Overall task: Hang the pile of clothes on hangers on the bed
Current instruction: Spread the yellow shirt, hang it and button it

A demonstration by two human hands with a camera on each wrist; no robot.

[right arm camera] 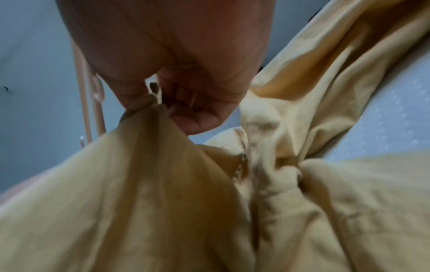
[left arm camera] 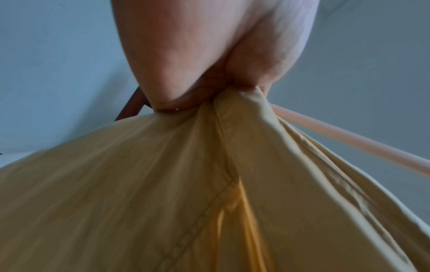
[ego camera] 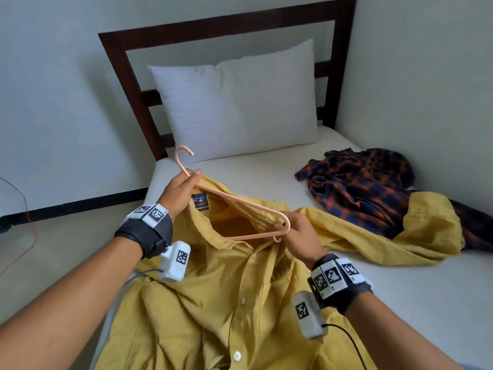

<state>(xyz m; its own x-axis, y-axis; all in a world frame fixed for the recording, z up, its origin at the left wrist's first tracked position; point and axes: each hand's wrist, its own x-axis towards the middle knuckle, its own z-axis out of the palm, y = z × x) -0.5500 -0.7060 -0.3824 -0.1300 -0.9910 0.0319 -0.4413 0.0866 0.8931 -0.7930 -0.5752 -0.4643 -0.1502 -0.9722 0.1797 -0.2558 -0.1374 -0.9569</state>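
A yellow button-up shirt [ego camera: 226,303] lies face up on the bed, one sleeve thrown out to the right. A peach plastic hanger [ego camera: 240,200] sits tilted in its open collar. My left hand [ego camera: 186,180] grips the hanger's neck just under the hook, together with the collar; in the left wrist view that hand [left arm camera: 209,95] pinches yellow cloth [left arm camera: 163,184] with the hanger bar [left arm camera: 349,143] beside it. My right hand [ego camera: 296,231] is at the hanger's right end. In the right wrist view it [right arm camera: 163,106] pinches the shirt's fabric [right arm camera: 163,202], with the hanger [right arm camera: 85,103] to its left.
A crumpled orange-and-navy plaid shirt [ego camera: 360,188] lies at the right of the white mattress [ego camera: 426,289], against the wall. A white pillow [ego camera: 240,102] leans on the dark wooden headboard [ego camera: 128,76]. Floor with a thin orange cable [ego camera: 29,222] is to the left.
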